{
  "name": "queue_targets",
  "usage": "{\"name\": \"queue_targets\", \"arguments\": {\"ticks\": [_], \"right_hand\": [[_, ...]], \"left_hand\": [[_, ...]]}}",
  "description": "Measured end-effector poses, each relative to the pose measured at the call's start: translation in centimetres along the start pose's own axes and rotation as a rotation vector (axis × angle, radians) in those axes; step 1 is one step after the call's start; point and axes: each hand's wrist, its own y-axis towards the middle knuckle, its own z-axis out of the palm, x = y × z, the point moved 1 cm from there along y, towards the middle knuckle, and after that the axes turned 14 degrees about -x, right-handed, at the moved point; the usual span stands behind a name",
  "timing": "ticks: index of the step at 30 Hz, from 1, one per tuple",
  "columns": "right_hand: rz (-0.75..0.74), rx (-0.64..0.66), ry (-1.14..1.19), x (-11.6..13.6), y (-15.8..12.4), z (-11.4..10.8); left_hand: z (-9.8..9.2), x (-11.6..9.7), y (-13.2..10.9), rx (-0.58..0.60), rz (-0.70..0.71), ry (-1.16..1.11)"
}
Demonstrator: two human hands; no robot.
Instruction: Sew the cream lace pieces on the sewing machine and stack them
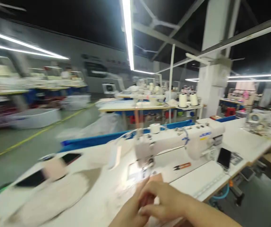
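My left hand and my right hand meet at the bottom middle, just in front of a white sewing machine's needle area. Curled fingers of my right hand close over a small peach-coloured piece of fabric, mostly covered by the hand. My left hand lies against the right, its fingers closed; what they hold is hidden. The sewing machine has its lamp lit over the needle plate. Behind my right hand, orange-handled thread snips rest on the machine bed.
Left on the white table lie a blurred cream fabric piece, a pink piece and dark flat objects. A black phone lies at the right. Blue cloth edges the table's far side. Thread cones stand beyond.
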Motion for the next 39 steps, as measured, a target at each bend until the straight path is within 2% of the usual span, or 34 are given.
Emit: {"name": "queue_targets", "arguments": {"ticks": [3, 7, 9, 11, 15, 17, 19, 22, 29, 35, 39], "right_hand": [[0.09, 0.048, 0.129, -1.1, 0.0, 1.1], [0.105, 0.092, 0.04, -2.0, -0.1, 1.6], [0.108, 0.058, 0.035, -2.3, -0.2, 1.7], [0.136, -0.036, 0.11, -2.5, -0.1, 1.6], [0.336, -0.192, 0.516, -2.9, 0.3, 1.3], [0.426, -0.195, 0.711, -3.0, 0.3, 1.2], [0.472, -0.179, 0.801, -2.9, 0.1, 1.4], [0.471, -0.165, 0.748, -2.6, -0.3, 2.0], [0.382, -0.219, 0.399, -2.2, -0.6, 3.9], [0.352, -0.254, 0.349, -2.5, -0.9, 4.5], [0.349, -0.271, 0.395, -2.4, -1.1, 4.8]], "left_hand": [[-1.0, 0.5, -1.5, 0.08, -0.054, 0.153], [-1.0, -0.2, -1.7, 0.119, -0.122, 0.264], [-1.3, -0.7, -1.6, 0.164, -0.138, 0.236], [-2.0, -1.0, -1.3, 0.175, -0.175, 0.186], [-4.4, -1.2, -0.7, 0.046, -0.282, 0.073], [-5.3, -1.1, -0.6, -0.018, -0.329, 0.049], [-5.6, -1.1, -0.7, -0.059, -0.357, 0.037], [-5.1, -1.6, -1.0, -0.07, -0.357, -0.017], [-4.2, -1.5, -1.3, 0.022, -0.263, -0.074], [-4.3, -1.2, -1.8, 0.097, -0.208, -0.106], [-3.8, -1.4, -2.2, 0.067, -0.194, -0.126]]}}
